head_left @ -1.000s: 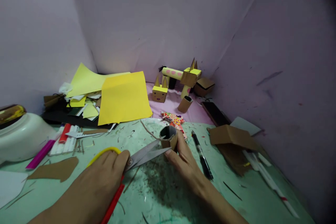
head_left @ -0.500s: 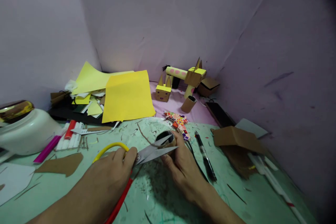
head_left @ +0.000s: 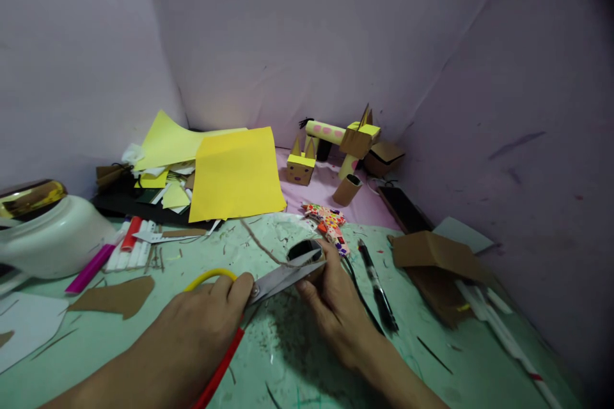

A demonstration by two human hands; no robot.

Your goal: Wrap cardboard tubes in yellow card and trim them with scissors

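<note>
My left hand is closed on a pair of scissors with one yellow and one red handle. The blades are nearly closed across the rim of a short cardboard tube, dark inside. Around that tube my right hand is wrapped, thumb at the near side and fingers behind. A thin brown strip of cardboard curls away from the rim to the upper left. Just beyond the right hand lies a glue gun in a flowered pattern, its cord running behind the wrist.
Yellow paper sheets and scraps lie at the back left. White-bodied markers and a white pot stand left. A cardboard animal, a small eared box and another tube are behind. A black pen and folded cardboard lie right.
The scissor blades have come closer together over the tube's rim. The brown strip has swung up and farther from the tube. The view has shifted slightly.
</note>
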